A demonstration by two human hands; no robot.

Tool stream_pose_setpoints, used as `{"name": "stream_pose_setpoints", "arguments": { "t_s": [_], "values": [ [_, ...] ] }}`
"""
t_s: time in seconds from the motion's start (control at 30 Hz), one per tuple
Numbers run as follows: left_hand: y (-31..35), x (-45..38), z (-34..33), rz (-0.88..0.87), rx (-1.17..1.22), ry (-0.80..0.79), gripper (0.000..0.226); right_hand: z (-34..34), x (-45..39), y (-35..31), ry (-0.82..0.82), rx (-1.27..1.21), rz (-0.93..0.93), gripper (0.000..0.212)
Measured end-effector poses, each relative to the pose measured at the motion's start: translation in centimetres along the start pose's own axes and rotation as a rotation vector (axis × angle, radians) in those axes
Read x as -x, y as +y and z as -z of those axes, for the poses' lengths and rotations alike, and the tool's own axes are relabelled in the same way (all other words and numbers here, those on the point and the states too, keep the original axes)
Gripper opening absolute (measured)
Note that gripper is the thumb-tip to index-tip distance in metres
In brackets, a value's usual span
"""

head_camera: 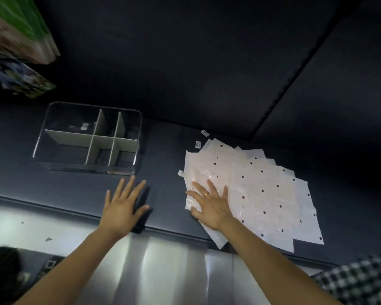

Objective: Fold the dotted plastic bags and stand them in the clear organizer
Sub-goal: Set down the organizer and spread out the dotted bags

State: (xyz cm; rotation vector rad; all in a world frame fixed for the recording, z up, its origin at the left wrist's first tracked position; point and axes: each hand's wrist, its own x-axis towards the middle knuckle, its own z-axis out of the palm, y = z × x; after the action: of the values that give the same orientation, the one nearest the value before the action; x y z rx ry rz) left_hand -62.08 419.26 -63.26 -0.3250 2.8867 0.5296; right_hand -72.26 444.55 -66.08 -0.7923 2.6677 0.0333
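Start of step 1 — right hand (211, 205) flat, fingers spread on dotted bags (262, 190) at 3 o'clock, left hand (123, 205) spread, holding nothing; organizer (86, 139) at 10 o'clock — next: slide 1 bag free.

One clear organizer (87, 137) stood at the left, split by grey dividers into six compartments. At the right lay one fanned pile of dotted bags (262, 190), overlapping too much to count exactly, though at least five showed. Two hands were in view, the left hand (122, 205) and the right hand (211, 205), and three small white tags (198, 144) lay by the pile's far and left edges.
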Motion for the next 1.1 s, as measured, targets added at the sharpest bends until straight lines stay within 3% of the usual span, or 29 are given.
{"name": "stream_pose_setpoints", "arguments": {
  "t_s": [0.23,0.37,0.47,0.57,0.67,0.77,0.83,0.9,0.97,1.03,1.1],
  "values": [
    [5.1,4.2,-2.8,-0.146,-0.080,-0.244,0.064,0.8,5.0,10.5,-0.105,0.003,-0.083,0.053],
    [4.8,5.3,-3.0,-0.185,-0.180,-0.406,0.062,1.9,6.3,13.2,-0.199,-0.093,-0.271,0.051],
    [5.4,5.2,-2.6,-0.178,-0.108,-0.402,0.060,2.4,7.2,11.9,0.017,-0.304,-0.373,0.046],
    [6.6,3.8,-2.1,-0.190,-0.044,-0.299,0.056,1.6,9.0,11.0,0.220,-0.294,-0.439,0.048],
    [8.2,2.2,-3.0,-0.216,-0.045,-0.185,0.052,0.6,10.7,12.9,0.398,-0.360,-0.658,0.052],
    [8.9,1.2,-5.0,-0.199,-0.075,-0.209,0.058,-0.7,12.0,16.1,0.371,-0.423,-0.874,0.063],
    [8.7,1.0,-6.2,-0.192,-0.130,-0.225,0.070,-1.8,13.0,17.9,0.386,-0.431,-0.945,0.056],
    [8.5,0.9,-6.9,-0.197,-0.134,-0.182,0.094,-2.9,13.6,19.0,0.475,-0.367,-0.960,0.035],
    [8.6,0.8,-7.1,-0.199,-0.143,-0.157,0.112,-3.6,13.8,19.6,0.550,-0.318,-0.982,0.027],
    [9.1,0.6,-6.9,-0.197,-0.115,-0.162,0.111,-3.5,13.6,19.5,0.628,-0.361,-0.961,0.027],
    [10.1,0.5,-6.7,-0.198,-0.011,-0.157,0.091,-2.7,12.7,18.3,0.668,-0.382,-0.830,0.025]
  ]
}}
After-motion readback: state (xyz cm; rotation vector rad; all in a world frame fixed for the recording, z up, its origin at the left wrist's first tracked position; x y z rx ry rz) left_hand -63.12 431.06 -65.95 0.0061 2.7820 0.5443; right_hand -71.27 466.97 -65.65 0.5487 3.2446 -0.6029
